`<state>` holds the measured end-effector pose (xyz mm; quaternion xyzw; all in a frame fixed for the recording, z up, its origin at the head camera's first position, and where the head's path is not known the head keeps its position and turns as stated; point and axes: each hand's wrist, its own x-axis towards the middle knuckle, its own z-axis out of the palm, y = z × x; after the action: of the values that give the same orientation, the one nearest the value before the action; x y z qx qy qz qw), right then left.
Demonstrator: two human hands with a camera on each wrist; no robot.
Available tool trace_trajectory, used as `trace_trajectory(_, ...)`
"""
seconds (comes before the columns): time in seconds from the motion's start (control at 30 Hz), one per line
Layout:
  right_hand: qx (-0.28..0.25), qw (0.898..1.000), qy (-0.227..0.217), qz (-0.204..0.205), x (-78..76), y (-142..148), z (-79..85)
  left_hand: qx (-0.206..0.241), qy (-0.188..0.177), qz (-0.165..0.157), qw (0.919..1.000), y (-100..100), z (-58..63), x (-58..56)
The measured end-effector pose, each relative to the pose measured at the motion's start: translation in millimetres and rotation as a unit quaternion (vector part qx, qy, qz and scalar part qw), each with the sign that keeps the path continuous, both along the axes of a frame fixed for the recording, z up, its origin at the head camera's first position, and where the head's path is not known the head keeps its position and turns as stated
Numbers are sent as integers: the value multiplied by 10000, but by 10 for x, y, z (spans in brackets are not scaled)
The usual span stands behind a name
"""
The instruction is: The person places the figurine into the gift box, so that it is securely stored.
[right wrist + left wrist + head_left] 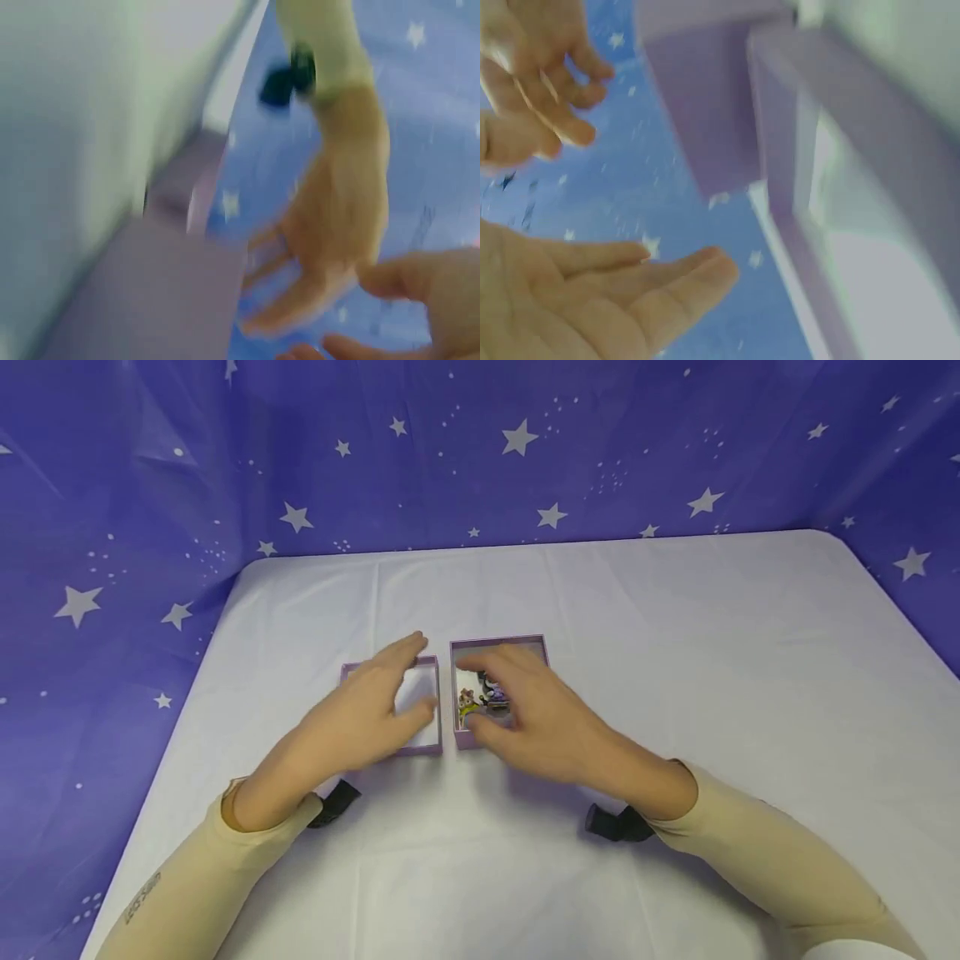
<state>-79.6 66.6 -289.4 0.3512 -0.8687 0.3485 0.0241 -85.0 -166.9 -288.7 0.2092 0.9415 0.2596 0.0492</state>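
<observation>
Two shallow purple-edged boxes stand side by side in the head view. The left box (439,714) shows a white inside, and my left hand (352,714) hovers over its left part with fingers extended. Over the right box (498,638) is my right hand (536,718), its fingers loosely spread and holding nothing. Inside that box lie small colourful pieces, one a bear-like figure (468,702) with yellow on it, another purple and black (495,692); the right hand hides part of them. In the left wrist view, my left palm (577,300) faces up beside the purple box walls (705,112).
A white cloth (712,652) covers the table. Behind it hangs a purple-blue curtain (450,468) with stars. Black wrist mounts (336,803) stick out from beneath both beige sleeves (765,852).
</observation>
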Motion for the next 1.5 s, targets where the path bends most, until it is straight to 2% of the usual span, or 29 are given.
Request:
trace_trajectory(0.07,-458,9984,-341,44,133,-124,-15,8,132,368,9992,-89,64,-18)
trace_trajectory(0.13,-818,9937,-768,61,260,-254,-31,-168,147,761,9969,-166,110,-33)
trace_trajectory(0.23,-1029,9826,-1543,84,406,-454,-56,-778,-130,1201,9896,-249,132,-56)
trace_trajectory(0.33,-856,9700,-2277,-8,470,-664,-99,-1232,-519,1435,9806,-296,97,-84)
trace_trajectory(0.4,-727,9621,-2622,-172,470,-793,-137,-1387,-724,1540,9756,-305,51,-116)
trace_trajectory(0.5,-649,9530,-2909,-543,419,-946,-199,-1496,-1027,1531,9714,-297,-22,-173)
trace_trajectory(0.63,-906,9336,-3291,-1087,348,-1041,-246,-1584,-1327,1493,9669,-284,-81,-220)
trace_trajectory(0.83,-1552,8923,-3861,-1749,289,-1089,-204,-1725,-1154,1653,9641,-325,-53,-214)
trace_trajectory(0.97,-2137,8722,-3979,-1878,211,-1099,-138,-1684,-875,1887,9635,-379,61,-178)
trace_trajectory(1.03,-2507,8659,-3938,-1799,176,-1074,-80,-1519,-603,2065,9647,-406,136,-146)
trace_trajectory(1.13,-3032,8603,-3783,-1578,126,-995,41,-1107,131,2263,9677,-419,249,-82)
trace_trajectory(1.23,-3538,8579,-3467,-1364,73,-874,176,-462,951,2388,9653,-377,355,-6)
trace_trajectory(1.3,-3873,8567,-3176,-1232,37,-772,257,85,1279,2366,9631,-326,417,50)
trace_trajectory(1.37,-4124,8580,-2844,-1133,8,-665,325,650,1454,2244,9614,-268,468,107)
trace_trajectory(1.43,-4316,8613,-2493,-986,-15,-552,374,1235,1455,2015,9607,-210,504,164)
trace_trajectory(1.5,-4469,8648,-2155,-772,-29,-436,400,1828,1505,1622,9579,-151,510,208)
